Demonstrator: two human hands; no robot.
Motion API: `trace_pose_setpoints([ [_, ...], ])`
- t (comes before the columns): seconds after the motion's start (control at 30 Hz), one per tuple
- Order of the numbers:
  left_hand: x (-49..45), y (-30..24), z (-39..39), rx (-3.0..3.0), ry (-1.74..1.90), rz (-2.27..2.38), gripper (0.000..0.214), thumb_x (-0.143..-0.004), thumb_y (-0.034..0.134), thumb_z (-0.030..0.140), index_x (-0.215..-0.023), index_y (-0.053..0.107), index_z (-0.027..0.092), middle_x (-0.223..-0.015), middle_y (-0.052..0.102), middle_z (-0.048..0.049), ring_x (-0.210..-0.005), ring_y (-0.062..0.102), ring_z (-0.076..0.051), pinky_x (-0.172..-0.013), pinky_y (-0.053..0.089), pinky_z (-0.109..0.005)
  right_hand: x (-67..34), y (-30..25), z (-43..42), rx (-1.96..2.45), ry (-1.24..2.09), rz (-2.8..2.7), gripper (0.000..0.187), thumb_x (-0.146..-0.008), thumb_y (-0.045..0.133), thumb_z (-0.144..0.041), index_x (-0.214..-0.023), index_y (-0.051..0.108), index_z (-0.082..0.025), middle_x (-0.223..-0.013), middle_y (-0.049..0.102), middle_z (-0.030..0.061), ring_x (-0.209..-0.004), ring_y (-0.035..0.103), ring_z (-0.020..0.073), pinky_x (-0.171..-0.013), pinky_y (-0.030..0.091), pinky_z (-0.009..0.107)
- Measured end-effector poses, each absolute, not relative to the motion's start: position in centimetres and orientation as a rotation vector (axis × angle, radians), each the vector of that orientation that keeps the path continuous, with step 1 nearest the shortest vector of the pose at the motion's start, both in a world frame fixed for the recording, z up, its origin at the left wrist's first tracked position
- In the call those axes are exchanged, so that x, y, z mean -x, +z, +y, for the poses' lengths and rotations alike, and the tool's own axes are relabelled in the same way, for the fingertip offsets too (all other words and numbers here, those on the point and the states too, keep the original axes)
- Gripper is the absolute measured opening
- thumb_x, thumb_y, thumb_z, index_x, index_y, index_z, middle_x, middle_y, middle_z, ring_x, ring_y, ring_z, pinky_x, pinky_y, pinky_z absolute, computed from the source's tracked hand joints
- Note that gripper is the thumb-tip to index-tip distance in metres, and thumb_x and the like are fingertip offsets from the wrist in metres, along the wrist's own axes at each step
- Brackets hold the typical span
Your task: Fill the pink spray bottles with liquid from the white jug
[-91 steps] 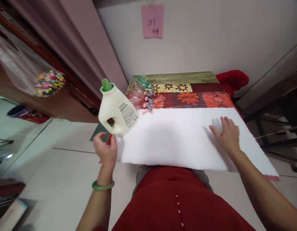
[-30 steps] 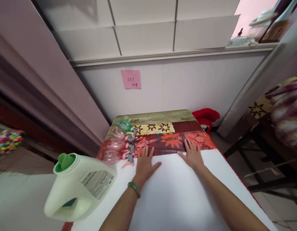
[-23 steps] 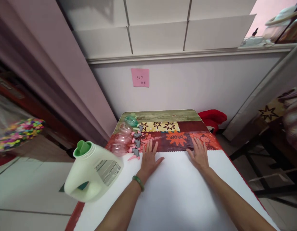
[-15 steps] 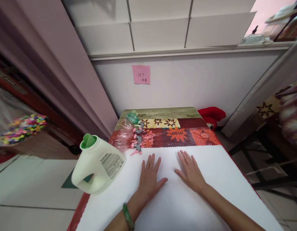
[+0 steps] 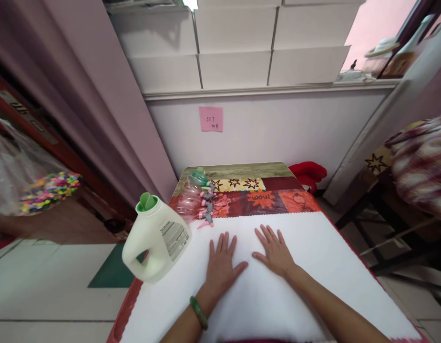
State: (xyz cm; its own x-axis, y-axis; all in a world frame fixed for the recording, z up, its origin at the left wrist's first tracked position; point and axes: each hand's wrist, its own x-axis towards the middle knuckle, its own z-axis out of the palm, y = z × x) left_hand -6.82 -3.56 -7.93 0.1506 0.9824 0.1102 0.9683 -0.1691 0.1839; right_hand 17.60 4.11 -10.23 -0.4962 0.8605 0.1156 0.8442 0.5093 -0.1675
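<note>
My left hand [image 5: 222,267] lies flat with fingers spread on a white cover [image 5: 313,238] over the table. To its right, my right hand [image 5: 275,250] also rests flat on the cover, fingers apart and holding nothing. A green bangle [image 5: 198,313] circles my left wrist. Left of that hand stands a pale green jug [image 5: 158,238] with its green cap in the mouth, a handle and a printed label. Behind the jug, several clear pink spray bottles [image 5: 188,202] and a green one [image 5: 199,176] lie on their sides, their grey-and-pink trigger heads [image 5: 208,206] pointing right.
A patterned tablecloth [image 5: 261,197] shows at the table's far end, against a wall with a pink note [image 5: 211,119]. On the left hangs a bag of colourful pieces [image 5: 50,193]. A dark stool [image 5: 370,209] and a plaid cloth bundle [image 5: 424,166] are at right; a red item [image 5: 308,174] lies behind the table.
The camera view has shifted a little, so the jug and wall appear moved. Both hands stay flat on the white cover; my right hand sits slightly nearer to the left one.
</note>
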Motion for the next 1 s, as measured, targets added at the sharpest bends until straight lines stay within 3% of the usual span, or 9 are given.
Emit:
trace_pose_setpoints([
  [0.3,6.5,-6.8,-3.4,-2.269,0.306,1.998,0.085,-0.092,0.043,0.071,-0.161,0.029,0.023,-0.168,0.023,-0.0171,-0.155,0.019,-0.037,-0.121,0.013,-0.064,-19.2,-10.2,5.9,1.627,0.027,-2.419,0.081,-0.097,0.029,-0.072,-0.161,0.03,-0.023,-0.167,0.03,0.0127,-0.155,0.025,0.0344,-0.123,0.017,0.06],
  [0.5,6.0,-7.2,-3.9,-2.257,0.265,1.981,0.084,-0.091,0.049,0.069,-0.16,0.034,0.023,-0.167,0.023,-0.0182,-0.155,0.018,-0.039,-0.121,0.012,-0.066,-28.4,-10.8,7.8,2.128,0.011,-2.058,0.087,-0.094,0.027,-0.076,-0.159,0.033,-0.018,-0.167,0.03,0.0165,-0.154,0.024,0.0393,-0.121,0.016,0.066],
  [0.63,5.4,-7.1,-4.0,-2.224,0.265,1.984,0.085,-0.089,0.054,0.067,-0.159,0.035,0.023,-0.167,0.023,-0.0183,-0.155,0.018,-0.039,-0.121,0.012,-0.066,-32.2,-11.7,8.0,2.163,0.076,-2.051,0.089,-0.092,0.025,-0.078,-0.161,0.03,-0.021,-0.168,0.028,0.0145,-0.155,0.022,0.0371,-0.12,0.016,0.066],
  [0.8,5.4,-6.3,-4.0,-1.962,0.633,1.853,0.076,-0.085,0.062,0.059,-0.15,0.051,0.02,-0.163,0.034,-0.0194,-0.153,0.023,-0.04,-0.122,0.006,-0.066,-30.6,-10.0,7.5,2.043,0.121,-1.901,0.09,-0.092,0.025,-0.075,-0.156,0.037,-0.013,-0.163,0.036,0.0197,-0.153,0.026,0.0384,-0.121,0.015,0.065],
  [0.87,5.5,-5.7,-3.7,-1.861,0.797,1.802,0.068,-0.086,0.061,0.057,-0.14,0.06,0.016,-0.158,0.043,-0.0221,-0.151,0.031,-0.041,-0.122,0.008,-0.066,-28.5,-7.9,7.3,1.921,0.221,-1.782,0.084,-0.091,0.031,-0.074,-0.146,0.05,-0.013,-0.15,0.052,0.0215,-0.142,0.043,0.0397,-0.117,0.026,0.064],
  [0.93,5.4,-4.6,-2.9,-1.802,0.911,1.778,0.059,-0.09,0.055,0.056,-0.131,0.066,0.014,-0.15,0.053,-0.0227,-0.145,0.041,-0.04,-0.121,0.018,-0.065,-25.3,-5.4,7.1,1.741,0.486,-1.695,0.069,-0.089,0.042,-0.073,-0.124,0.065,-0.018,-0.119,0.072,0.0164,-0.112,0.065,0.0354,-0.1,0.047,0.054],
  [1.0,4.8,-2.9,-1.7,-1.731,1.039,1.715,0.052,-0.094,0.05,0.056,-0.124,0.068,0.017,-0.14,0.062,-0.0195,-0.136,0.053,-0.035,-0.116,0.033,-0.059,-21.0,-2.9,6.5,1.469,0.847,-1.598,0.056,-0.087,0.051,-0.072,-0.098,0.069,-0.02,-0.088,0.074,0.0098,-0.082,0.068,0.0265,-0.078,0.054,0.041],
])
